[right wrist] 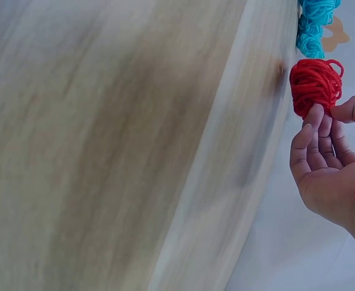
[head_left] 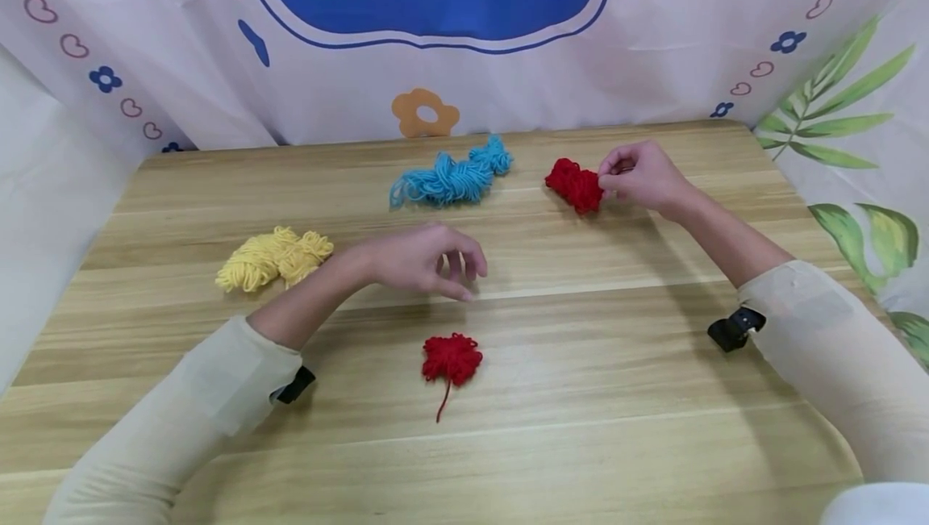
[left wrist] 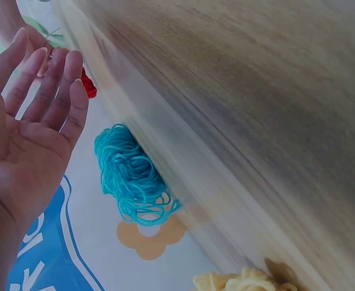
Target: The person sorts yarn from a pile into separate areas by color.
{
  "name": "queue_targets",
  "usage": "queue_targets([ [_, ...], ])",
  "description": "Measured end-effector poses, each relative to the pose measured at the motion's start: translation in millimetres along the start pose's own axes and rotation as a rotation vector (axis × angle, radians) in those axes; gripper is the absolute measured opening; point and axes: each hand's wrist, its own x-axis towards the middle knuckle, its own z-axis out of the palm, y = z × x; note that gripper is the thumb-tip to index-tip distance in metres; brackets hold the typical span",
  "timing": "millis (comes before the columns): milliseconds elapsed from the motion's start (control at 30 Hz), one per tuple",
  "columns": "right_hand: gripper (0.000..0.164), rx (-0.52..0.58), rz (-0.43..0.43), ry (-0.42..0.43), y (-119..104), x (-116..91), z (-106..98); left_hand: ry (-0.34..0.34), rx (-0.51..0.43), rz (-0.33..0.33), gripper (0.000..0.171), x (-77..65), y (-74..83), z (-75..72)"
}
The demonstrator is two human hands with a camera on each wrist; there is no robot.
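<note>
At the far right of the table, my right hand (head_left: pixel 644 176) pinches the near end of a red yarn bundle (head_left: pixel 573 185) between thumb and fingertips. The right wrist view shows this red yarn (right wrist: pixel 315 88) wound in loops, with the thumb and fingers meeting at its lower edge. My left hand (head_left: pixel 430 259) hovers over the middle of the table with loosely bent fingers and holds nothing. In the left wrist view its palm shows bare. Below it lies a small, flat red yarn piece (head_left: pixel 452 357) with scalloped edges and a loose tail.
A blue yarn bundle (head_left: pixel 452 178) lies near the back edge. Yellow yarn (head_left: pixel 272 257) lies at the left, beside my left forearm. A printed cloth (head_left: pixel 508 89) hangs behind the wooden table (head_left: pixel 581 444). A white rounded object (head_left: pixel 878 505) shows at the bottom right corner.
</note>
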Motion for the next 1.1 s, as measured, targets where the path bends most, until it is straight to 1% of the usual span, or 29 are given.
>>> queue_targets([
  [133, 0.007, -0.009, -0.004, 0.006, 2.1, -0.1, -2.2, -0.005, -0.006, 0.006, 0.028, -1.0, 2.0, 0.9],
  [267, 0.008, -0.031, 0.011, 0.015, 4.7, -0.5, -5.9, -0.029, -0.03, 0.007, 0.028, -1.6, 4.3, 3.0],
  [433, 0.007, -0.03, 0.016, 0.012, 7.1, -0.2, -9.3, -0.064, -0.049, -0.014, 0.03, -0.8, 6.4, 6.0],
  [567, 0.007, -0.024, 0.01, 0.006, 7.4, -0.8, -10.6, -0.066, -0.06, -0.018, 0.032, 0.1, 7.7, 7.3],
  [767, 0.01, -0.031, 0.003, -0.001, 8.3, -1.4, -11.1, -0.078, -0.076, -0.005, 0.032, -0.2, 8.6, 7.5],
  [967, 0.014, -0.04, 0.004, -0.024, 10.1, -3.0, -12.2, -0.11, -0.072, 0.009, 0.032, -1.1, 9.4, 8.7],
  [1100, 0.016, -0.03, 0.017, -0.032, 11.4, -3.2, -12.7, -0.14, -0.088, 0.011, 0.033, -1.3, 10.5, 9.5],
])
